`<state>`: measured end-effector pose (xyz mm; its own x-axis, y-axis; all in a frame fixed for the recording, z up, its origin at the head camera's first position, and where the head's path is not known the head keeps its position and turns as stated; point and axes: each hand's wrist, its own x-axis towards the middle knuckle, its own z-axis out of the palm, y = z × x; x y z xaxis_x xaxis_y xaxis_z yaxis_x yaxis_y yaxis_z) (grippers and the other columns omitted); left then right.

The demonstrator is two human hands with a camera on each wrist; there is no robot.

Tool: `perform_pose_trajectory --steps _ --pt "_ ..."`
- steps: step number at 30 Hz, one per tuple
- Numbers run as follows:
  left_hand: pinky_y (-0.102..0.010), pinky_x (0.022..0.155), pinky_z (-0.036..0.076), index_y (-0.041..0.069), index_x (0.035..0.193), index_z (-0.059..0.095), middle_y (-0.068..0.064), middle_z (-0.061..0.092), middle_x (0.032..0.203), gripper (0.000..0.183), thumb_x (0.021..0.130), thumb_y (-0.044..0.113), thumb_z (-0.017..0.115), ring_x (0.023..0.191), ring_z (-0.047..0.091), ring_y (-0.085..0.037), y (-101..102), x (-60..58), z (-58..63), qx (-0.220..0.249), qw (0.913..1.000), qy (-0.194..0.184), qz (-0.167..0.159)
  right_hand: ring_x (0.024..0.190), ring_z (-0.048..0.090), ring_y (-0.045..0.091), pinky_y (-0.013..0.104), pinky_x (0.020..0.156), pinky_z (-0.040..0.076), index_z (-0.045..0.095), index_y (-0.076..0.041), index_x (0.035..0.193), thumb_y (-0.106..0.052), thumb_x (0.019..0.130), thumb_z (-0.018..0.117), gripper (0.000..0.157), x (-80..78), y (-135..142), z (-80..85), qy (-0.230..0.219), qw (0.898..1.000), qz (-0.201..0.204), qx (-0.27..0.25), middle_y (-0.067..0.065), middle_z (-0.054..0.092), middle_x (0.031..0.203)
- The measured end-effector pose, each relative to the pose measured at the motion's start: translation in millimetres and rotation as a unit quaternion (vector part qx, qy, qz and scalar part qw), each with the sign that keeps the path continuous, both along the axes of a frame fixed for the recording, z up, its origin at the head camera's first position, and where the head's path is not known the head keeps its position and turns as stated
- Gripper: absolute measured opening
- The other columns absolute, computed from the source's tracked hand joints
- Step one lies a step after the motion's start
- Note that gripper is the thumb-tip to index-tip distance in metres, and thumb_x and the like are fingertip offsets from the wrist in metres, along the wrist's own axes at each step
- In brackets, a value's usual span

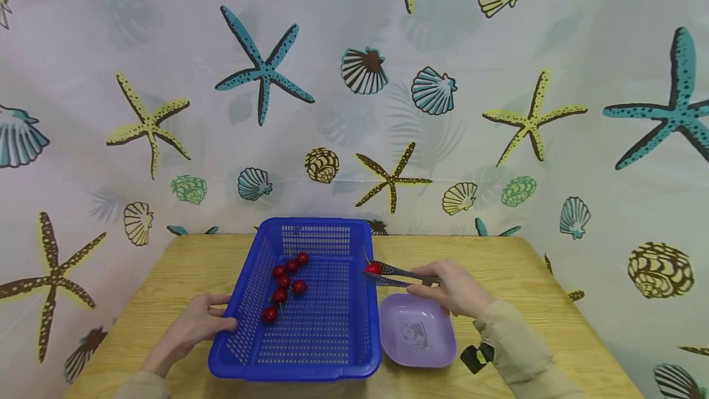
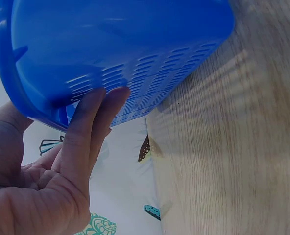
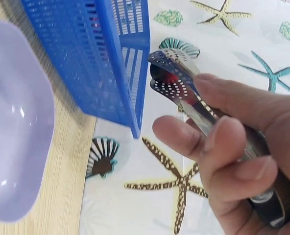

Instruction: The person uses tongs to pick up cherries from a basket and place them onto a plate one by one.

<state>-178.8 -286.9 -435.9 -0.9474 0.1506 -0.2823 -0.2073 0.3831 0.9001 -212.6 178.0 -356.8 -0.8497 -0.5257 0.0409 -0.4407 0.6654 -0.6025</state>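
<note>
My left hand [image 1: 191,324] grips the left rim of a blue plastic basket [image 1: 293,373], thumb over the edge. In the left wrist view its fingers [image 2: 81,132] lie against the slotted outer wall. Several red cherries [image 1: 279,296] lie along the left half of the basket floor. My right hand [image 1: 456,288] holds metal tongs [image 1: 403,272] with perforated ends, level with the basket's right rim. Between the tong ends sits one cherry [image 1: 373,269], its stem pointing up. The right wrist view shows this cherry [image 3: 165,76] partly hidden by the perforated ends.
A lilac square dish [image 1: 423,353] with a grey picture on its bottom stands just right of the basket, below my right hand. Both stand on a wood-grain table [image 1: 498,257]. A cloth [image 1: 332,17] printed with starfish and shells hangs behind and at the sides.
</note>
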Motion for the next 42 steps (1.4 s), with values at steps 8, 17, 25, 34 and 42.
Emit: perform_pose_trajectory --steps 8,17,25,34,42 --pt "-0.047 0.081 0.064 -0.027 0.142 0.027 -0.036 0.067 0.117 0.075 0.084 0.001 0.064 0.096 0.075 -0.032 -1.8 -0.9 -1.5 0.005 1.0000 -0.003 -0.008 0.035 0.049 0.010 0.026 0.035 0.046 0.063 0.006 0.130 -0.028 0.095 0.068 0.050 -4.1 31.9 -4.1 -0.019 1.000 0.007 0.011 0.002 0.075 0.084" --pt "-0.046 0.081 0.064 -0.028 0.143 0.025 -0.037 0.067 0.118 0.076 0.084 0.000 0.064 0.096 0.075 -0.033 -2.0 -1.3 -1.2 0.010 0.9999 -0.007 -0.006 0.035 0.047 0.005 0.025 0.035 0.044 0.067 0.005 0.125 -0.028 0.093 0.069 0.046 -9.3 51.1 -14.4 -0.045 0.998 0.008 0.052 0.008 0.077 0.089" --pt "-0.047 0.081 0.063 -0.027 0.142 0.027 -0.037 0.067 0.118 0.075 0.084 0.000 0.065 0.096 0.075 -0.033 0.3 -0.7 0.1 0.004 1.0000 -0.007 0.001 0.036 0.049 0.006 0.025 0.035 0.044 0.069 0.004 0.122 -0.027 0.093 0.070 0.042 -12.8 54.1 -28.2 -0.069 0.995 0.027 0.071 0.000 0.072 0.077" --pt "-0.047 0.081 0.063 -0.027 0.142 0.027 -0.037 0.066 0.118 0.074 0.084 0.000 0.065 0.096 0.075 -0.033 0.6 0.0 -0.4 0.003 1.0000 -0.005 -0.001 0.035 0.046 0.004 0.024 0.033 0.043 0.068 0.007 0.122 -0.023 0.092 0.070 0.042 -19.0 51.8 -43.2 -0.087 0.992 0.041 0.076 0.011 0.076 0.086" --pt "-0.047 0.081 0.064 -0.028 0.142 0.026 -0.037 0.066 0.118 0.075 0.084 0.000 0.064 0.096 0.075 -0.033 0.4 -0.2 -0.5 0.004 1.0000 -0.003 -0.001 0.035 0.047 0.003 0.023 0.032 0.042 0.069 0.007 0.121 -0.024 0.092 0.071 0.042 -24.4 50.1 -53.8 -0.097 0.991 0.044 0.074 0.010 0.076 0.081"
